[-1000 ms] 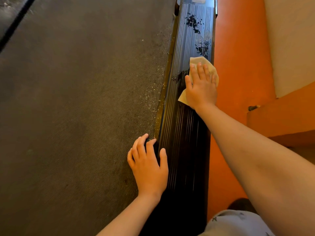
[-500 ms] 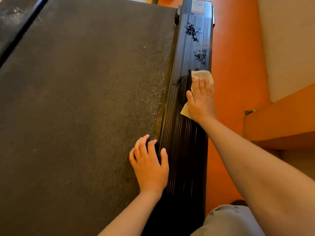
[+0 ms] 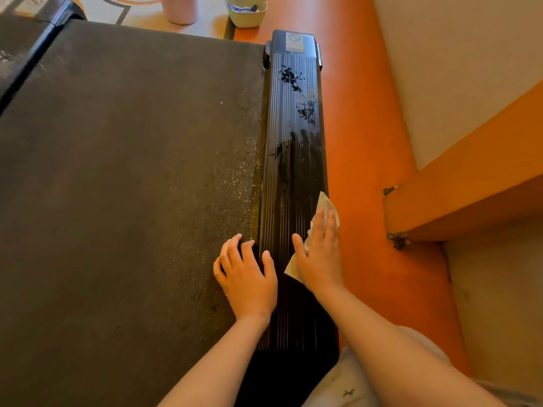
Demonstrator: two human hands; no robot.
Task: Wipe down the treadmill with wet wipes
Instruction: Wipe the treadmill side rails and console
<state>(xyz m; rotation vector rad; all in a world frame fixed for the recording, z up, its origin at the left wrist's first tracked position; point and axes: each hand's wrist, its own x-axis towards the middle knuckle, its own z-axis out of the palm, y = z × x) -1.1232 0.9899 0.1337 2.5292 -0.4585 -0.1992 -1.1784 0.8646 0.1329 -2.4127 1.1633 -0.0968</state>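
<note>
The treadmill's dark grey belt [image 3: 123, 186] fills the left. Its black ribbed side rail [image 3: 291, 160] runs up the middle, with a wet streak in its middle and dark specks near its far end. My right hand [image 3: 320, 254] lies flat on a pale wet wipe [image 3: 324, 202], pressing it onto the rail's right edge. The wipe shows beyond the fingertips and below the thumb. My left hand [image 3: 248, 274] rests on the seam between belt and rail, fingers slightly bent, holding nothing.
An orange floor strip [image 3: 361, 148] runs along the rail's right side, with a cream and orange wall [image 3: 458, 118] beyond. At the top stand a pink cylinder [image 3: 179, 8] and a pale green container [image 3: 246, 11]. A second black rail [image 3: 26, 42] lies at top left.
My right hand has dragged the wipe back along the rail toward me, ending beside my left hand. A wet streak is left where it passed. The view has tilted to show the rail's far end.
</note>
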